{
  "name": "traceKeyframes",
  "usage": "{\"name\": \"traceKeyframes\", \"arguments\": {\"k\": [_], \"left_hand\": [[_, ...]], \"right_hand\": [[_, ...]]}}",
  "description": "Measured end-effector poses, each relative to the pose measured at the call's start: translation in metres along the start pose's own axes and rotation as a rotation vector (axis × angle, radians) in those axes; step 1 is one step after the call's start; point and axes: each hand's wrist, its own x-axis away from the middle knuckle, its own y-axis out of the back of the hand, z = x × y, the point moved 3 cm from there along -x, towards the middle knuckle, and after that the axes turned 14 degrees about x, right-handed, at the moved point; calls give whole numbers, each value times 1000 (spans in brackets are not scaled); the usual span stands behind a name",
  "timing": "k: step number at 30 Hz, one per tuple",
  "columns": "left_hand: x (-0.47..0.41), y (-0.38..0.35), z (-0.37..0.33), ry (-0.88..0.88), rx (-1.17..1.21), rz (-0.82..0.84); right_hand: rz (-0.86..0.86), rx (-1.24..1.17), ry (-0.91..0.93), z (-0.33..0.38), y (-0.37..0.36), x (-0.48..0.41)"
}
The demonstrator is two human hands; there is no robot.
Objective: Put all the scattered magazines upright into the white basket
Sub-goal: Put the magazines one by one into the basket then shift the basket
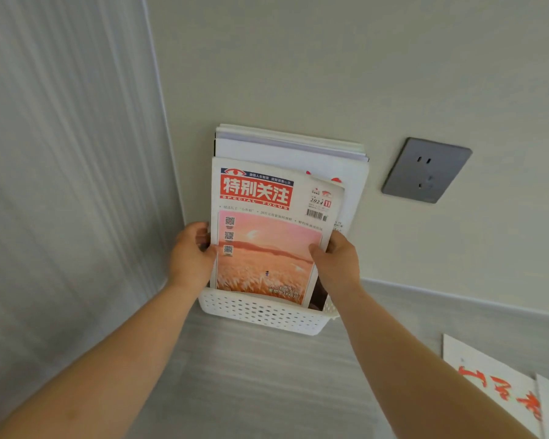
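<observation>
Both hands hold one magazine (268, 236) upright in the white basket (260, 313); the left hand (189, 253) has its grip closed on the magazine's left edge, thumb on the cover, and the right hand (338, 263) pinches the right edge the same way; the magazine's lower edge sits below the basket's front rim (its top right corner curls forward). Behind it more magazines (298, 150) stand upright, their top edges leaning against the wall (298, 58); a grey socket (425, 171) is set in the wall to the right, apart from the stack. The basket rests on the grey desk (251, 375), close to the corner; open desk lies in front of it; two magazines (501, 384) lie flat at the lower right, cut off by the frame edge.
</observation>
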Motion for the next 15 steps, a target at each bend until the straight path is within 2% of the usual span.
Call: {"name": "traceKeyframes", "arguments": {"k": [9,15], "left_hand": [[5,-8,-4,-21,-62,96],[44,-2,-7,-96,-56,59]], "right_hand": [[-131,33,11,-10,5,11],[-150,86,-23,-22,34,34]]}}
